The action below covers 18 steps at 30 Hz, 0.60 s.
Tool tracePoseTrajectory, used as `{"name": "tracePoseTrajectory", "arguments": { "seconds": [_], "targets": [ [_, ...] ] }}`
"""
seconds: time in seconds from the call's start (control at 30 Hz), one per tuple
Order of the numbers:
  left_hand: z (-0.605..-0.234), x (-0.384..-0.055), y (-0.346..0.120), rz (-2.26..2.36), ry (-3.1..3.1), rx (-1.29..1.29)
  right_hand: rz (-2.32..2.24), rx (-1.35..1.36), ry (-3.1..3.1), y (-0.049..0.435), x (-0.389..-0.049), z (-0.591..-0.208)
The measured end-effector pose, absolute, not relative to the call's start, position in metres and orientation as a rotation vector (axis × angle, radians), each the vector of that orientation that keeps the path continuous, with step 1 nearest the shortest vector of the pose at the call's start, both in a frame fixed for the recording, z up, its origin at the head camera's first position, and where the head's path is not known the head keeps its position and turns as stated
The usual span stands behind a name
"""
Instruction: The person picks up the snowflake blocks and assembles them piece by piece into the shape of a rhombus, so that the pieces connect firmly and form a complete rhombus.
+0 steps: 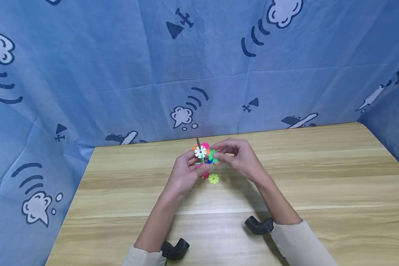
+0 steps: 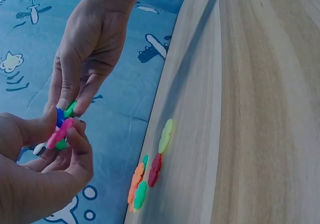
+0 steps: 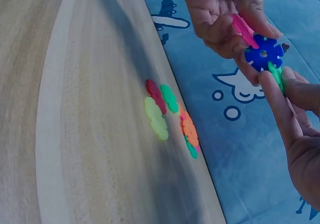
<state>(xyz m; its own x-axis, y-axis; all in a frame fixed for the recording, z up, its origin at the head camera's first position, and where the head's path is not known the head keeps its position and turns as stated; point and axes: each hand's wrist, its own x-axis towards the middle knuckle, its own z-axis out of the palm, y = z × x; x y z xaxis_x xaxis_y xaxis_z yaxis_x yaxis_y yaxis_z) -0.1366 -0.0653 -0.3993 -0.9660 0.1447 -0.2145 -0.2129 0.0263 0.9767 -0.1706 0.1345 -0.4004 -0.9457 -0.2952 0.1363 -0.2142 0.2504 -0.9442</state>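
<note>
Above the far part of the table, my left hand pinches a small assembly of notched plastic discs between thumb and fingers. A pink disc in that grip is slotted to a blue disc, and a white disc faces the head camera. My right hand pinches a green disc between thumb and fingertips. The green disc's edge meets the rim of the blue one, opposite the pink. Fingers hide part of the assembly.
Loose notched discs lie on the wooden table below the hands: a yellow-green disc, a dark red disc, a green one and an orange one. Patterned blue cloth hangs behind. Black mounts sit at both wrists.
</note>
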Motion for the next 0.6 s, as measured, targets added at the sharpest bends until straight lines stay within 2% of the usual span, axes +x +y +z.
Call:
{"name": "tracePoseTrajectory", "arguments": {
  "seconds": [0.37, 0.6],
  "targets": [
    [-0.401, -0.138, -0.073, 2.077, 1.965, -0.138, -1.657, -0.399, 2.485, 0.14, -0.177, -0.41],
    [-0.4, -0.141, -0.076, 2.108, 1.927, -0.189, -1.293, -0.551, 2.513, 0.136, -0.176, -0.418]
  ]
}}
